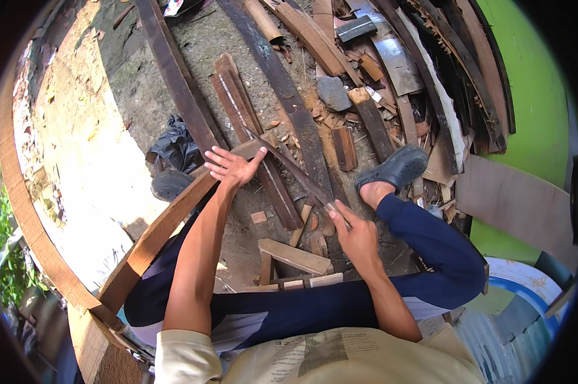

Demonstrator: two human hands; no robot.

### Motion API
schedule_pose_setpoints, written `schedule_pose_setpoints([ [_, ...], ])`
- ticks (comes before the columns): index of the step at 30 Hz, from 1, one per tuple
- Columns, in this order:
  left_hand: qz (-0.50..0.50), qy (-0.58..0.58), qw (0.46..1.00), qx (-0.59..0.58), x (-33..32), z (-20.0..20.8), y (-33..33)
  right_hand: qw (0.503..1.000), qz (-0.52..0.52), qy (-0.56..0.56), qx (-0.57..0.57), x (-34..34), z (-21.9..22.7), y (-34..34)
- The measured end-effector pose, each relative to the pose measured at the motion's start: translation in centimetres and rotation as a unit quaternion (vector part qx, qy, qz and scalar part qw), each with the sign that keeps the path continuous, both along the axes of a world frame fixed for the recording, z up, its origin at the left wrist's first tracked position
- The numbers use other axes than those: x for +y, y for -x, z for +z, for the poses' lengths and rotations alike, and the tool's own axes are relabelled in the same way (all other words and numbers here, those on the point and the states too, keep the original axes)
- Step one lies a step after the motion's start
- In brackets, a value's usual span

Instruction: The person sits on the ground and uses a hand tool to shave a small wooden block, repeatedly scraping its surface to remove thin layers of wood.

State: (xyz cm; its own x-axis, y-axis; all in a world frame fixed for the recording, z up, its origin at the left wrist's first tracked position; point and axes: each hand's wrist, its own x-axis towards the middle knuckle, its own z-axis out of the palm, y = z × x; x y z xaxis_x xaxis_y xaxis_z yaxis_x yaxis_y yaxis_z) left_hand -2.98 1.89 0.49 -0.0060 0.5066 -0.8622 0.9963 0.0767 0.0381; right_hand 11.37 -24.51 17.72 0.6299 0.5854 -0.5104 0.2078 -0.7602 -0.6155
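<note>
My right hand [356, 238] is closed round the handle of a long, dark machete [302, 178]. Its blade slants up and to the left, crossing the far end of a long wooden bar [174, 214]. On that bar, just left of the blade, lies my left hand [233, 168], fingers stretched out and thumb spread. The bar runs from the lower left, past my left leg, to the middle of the view. Beneath the blade and the bar's end, a brown plank with a pale stripe [277, 192] rests on the ground.
Long dark beams [174, 70] lie across the dirt ahead. Scrap wood and boards are heaped at the far right, near a grey stone [334, 93] and a green wall [526, 77]. A black plastic bag [176, 146] sits by my left shoe [171, 185]. Short wood blocks [295, 256] lie between my legs.
</note>
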Motion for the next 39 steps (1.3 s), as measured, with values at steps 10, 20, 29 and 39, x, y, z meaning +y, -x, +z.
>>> schedule_pose_setpoints([
  [10, 0.008, -0.026, 1.000, 0.002, 0.2, -0.2, 0.1, 1.000, 0.005, -0.010, 0.009, -1.9, 1.2, -0.6],
  [20, 0.000, -0.024, 1.000, -0.013, -0.3, -0.2, 0.1, 0.999, 0.041, 0.014, 0.011, 4.9, -2.5, -0.4],
  [29, -0.025, -0.023, 0.999, -0.026, 0.2, 0.0, 0.4, 0.998, 0.061, -0.025, -0.014, 8.0, -4.0, -0.4],
  [39, -0.026, -0.023, 0.999, -0.022, 0.8, -0.6, 0.5, 0.999, 0.038, 0.006, -0.008, 0.1, 0.5, -0.3],
])
